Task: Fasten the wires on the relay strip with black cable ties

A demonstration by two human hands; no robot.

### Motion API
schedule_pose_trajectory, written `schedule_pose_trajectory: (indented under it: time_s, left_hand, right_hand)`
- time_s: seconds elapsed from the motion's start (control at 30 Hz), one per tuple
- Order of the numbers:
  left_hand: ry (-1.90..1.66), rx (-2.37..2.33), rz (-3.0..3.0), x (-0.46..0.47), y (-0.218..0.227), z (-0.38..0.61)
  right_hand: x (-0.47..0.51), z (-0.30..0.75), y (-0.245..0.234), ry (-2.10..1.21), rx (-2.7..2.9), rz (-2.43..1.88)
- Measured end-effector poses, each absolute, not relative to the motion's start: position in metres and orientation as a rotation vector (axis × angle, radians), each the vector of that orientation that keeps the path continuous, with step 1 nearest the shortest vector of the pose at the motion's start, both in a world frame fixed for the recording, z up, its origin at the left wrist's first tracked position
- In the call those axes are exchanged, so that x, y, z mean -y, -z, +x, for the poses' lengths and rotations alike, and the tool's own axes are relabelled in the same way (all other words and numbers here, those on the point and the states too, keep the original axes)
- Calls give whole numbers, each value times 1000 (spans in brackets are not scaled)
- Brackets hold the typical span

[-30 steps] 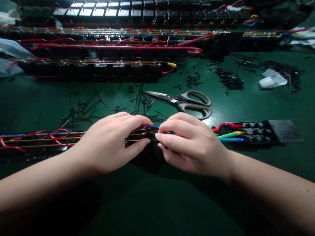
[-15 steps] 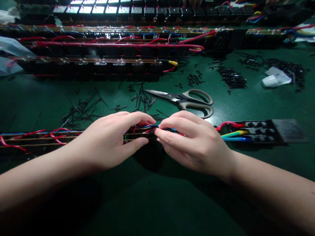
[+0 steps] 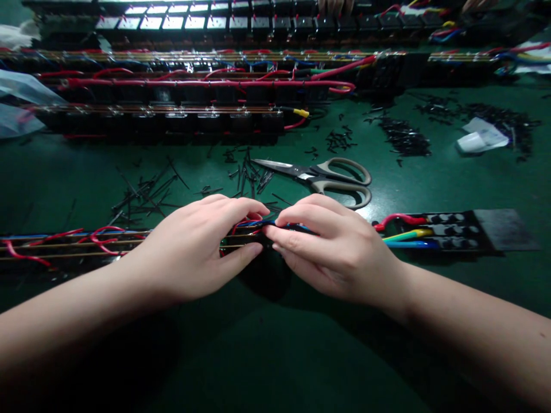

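Note:
A long black assembly (image 3: 26, 241) with brass-coloured rods and red and blue wires lies across the bench under both hands. My left hand (image 3: 189, 246) straddles it, thumb on the near side and fingers curled over the far side, gripping it. My right hand (image 3: 333, 246) is closed in a pinch just to the right, its thumb and forefinger at a thin dark strand (image 3: 268, 223) beside the blue wire. Whether that strand is a wire or a cable tie cannot be made out. Beyond the right hand, a terminal block (image 3: 450, 230) takes thick red, yellow-green and blue wires.
Behind the hands lie scissors (image 3: 310, 175) with grey handles, among black cable-tie scraps (image 3: 146, 192). Farther back stand several similar wired assemblies (image 3: 206, 85). A pile of black pieces (image 3: 404, 137) and a white cup-like item (image 3: 473, 141) are at the right. Another person's fingers (image 3: 336, 7) show at the top.
My right hand has shifted slightly left along the assembly, its pinch kept. My left hand is nearly in the same place. The view has tilted a little.

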State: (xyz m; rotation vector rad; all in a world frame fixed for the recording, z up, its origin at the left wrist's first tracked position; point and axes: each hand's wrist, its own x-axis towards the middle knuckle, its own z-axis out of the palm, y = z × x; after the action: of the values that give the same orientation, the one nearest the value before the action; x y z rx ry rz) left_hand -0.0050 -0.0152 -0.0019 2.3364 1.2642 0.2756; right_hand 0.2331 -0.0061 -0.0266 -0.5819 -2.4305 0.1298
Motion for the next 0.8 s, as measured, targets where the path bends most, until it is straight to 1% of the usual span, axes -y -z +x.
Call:
schedule_pose_trajectory:
  time_s: [0.17,0.43,0.8]
  left_hand:
    - [-279,-1253,2398,17,2,-6]
    - [-230,-1200,2371,14,1,-9]
    - [-389,-1150,2085,11,3,-14]
  right_hand:
    - [5,233,27,-190,2403,-572]
    - [2,233,27,-189,2399,-529]
    - [3,233,29,-170,2407,-563]
